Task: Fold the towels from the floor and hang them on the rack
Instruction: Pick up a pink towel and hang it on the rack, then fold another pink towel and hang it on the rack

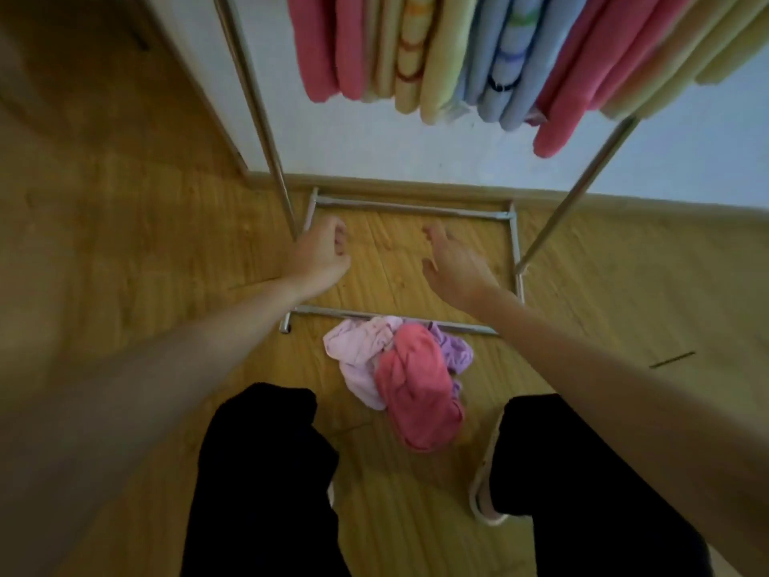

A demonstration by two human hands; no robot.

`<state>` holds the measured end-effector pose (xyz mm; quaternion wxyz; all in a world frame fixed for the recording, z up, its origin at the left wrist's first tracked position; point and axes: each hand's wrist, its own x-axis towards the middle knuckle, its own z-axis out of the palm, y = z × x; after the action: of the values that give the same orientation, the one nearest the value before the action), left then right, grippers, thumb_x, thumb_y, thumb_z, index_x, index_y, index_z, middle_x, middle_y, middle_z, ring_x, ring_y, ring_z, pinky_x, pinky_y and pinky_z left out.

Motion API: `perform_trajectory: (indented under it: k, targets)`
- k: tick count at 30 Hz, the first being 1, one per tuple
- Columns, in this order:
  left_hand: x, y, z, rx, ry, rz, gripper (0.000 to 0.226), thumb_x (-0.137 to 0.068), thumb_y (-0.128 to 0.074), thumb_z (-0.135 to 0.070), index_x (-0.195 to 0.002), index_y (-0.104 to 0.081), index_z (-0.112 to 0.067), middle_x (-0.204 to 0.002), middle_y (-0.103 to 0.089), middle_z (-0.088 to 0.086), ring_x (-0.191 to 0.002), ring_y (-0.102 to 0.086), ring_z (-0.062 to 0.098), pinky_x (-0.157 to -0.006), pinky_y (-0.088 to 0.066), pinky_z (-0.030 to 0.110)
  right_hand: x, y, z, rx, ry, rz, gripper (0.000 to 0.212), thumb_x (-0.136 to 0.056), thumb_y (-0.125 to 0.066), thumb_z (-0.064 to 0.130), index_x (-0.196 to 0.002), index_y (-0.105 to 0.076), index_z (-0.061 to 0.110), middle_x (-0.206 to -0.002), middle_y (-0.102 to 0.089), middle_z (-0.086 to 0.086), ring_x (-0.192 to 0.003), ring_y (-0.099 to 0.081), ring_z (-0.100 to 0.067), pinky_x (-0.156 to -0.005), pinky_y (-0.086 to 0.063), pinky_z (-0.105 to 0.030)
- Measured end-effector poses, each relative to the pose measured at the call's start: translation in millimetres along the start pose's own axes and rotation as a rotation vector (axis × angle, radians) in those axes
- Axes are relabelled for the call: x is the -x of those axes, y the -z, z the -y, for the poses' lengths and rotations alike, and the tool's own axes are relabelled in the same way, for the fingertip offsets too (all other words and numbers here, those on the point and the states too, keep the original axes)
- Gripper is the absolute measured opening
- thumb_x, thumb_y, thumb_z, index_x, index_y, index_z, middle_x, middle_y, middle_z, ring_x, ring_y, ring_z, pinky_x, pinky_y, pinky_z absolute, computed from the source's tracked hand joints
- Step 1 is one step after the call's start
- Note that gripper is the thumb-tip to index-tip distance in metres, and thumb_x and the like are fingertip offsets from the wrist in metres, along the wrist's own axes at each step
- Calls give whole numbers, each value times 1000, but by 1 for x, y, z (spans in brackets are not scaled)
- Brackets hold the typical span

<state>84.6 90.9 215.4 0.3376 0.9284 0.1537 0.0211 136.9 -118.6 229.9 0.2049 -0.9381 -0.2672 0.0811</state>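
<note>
Reaching out over the floor, both hands hold nothing, so the step in hand looks like the gap between towels: one more has to be fetched from the pile before any folding can start.

That pile sits low in the middle of the frame, just in front of the person's dark trouser legs: a coral-pink towel crumpled on top, a pale pink towel to its left and a lilac towel peeking out at its right. The heap touches the near bottom bar of the rack, whose metal base frame lies on the wooden boards at mid-frame with its uprights rising toward the top corners. Across the top of the frame the hung towels already crowd the rail in pink, yellow and blue folds.

The left hand, at centre left, has its fingers loosely curled and empty; it lies against the base of the left upright in the picture, but whether it touches the metal I cannot tell. The right hand, at centre right, is spread and relaxed, hovering over the boards inside the base frame, touching nothing.

Next, I judge, the hands must drop back toward the heap and lift one towel free, likely the coral one on top, without dragging its neighbours.
</note>
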Motion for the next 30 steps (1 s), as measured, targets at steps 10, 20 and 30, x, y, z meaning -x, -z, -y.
perform_trajectory:
  k: [10, 20, 30]
  targets:
    - [32, -174, 64, -165, 196, 466, 30, -85, -57, -13, -112, -55, 0, -117, -57, 17, -108, -55, 32, -86, -45, 39, 66, -164, -107, -18, -265, 475, 56, -85, -52, 3, -138, -33, -3, -138, -41, -21, -123, -45, -36, -90, -43, -41]
    - [106, -296, 105, -244, -90, 615, 34, -78, -60, 1, -111, -59, -5, -112, -57, 13, -107, -53, 32, -87, -48, 44, 140, -266, -174, -211, -657, 505, 15, -95, -43, 8, -97, -58, 4, -91, -61, -17, -83, -58, -33, -71, -47, -41]
    - [60, -365, 98, -731, -913, 721, 45, -84, -30, -15, -107, -69, -23, -123, -64, -2, -114, -60, 22, -97, -47, 37, 148, -317, -205, -283, -1028, 304, 33, -89, -54, 30, -118, -57, 15, -110, -59, -13, -109, -50, -28, -87, -44, -37]
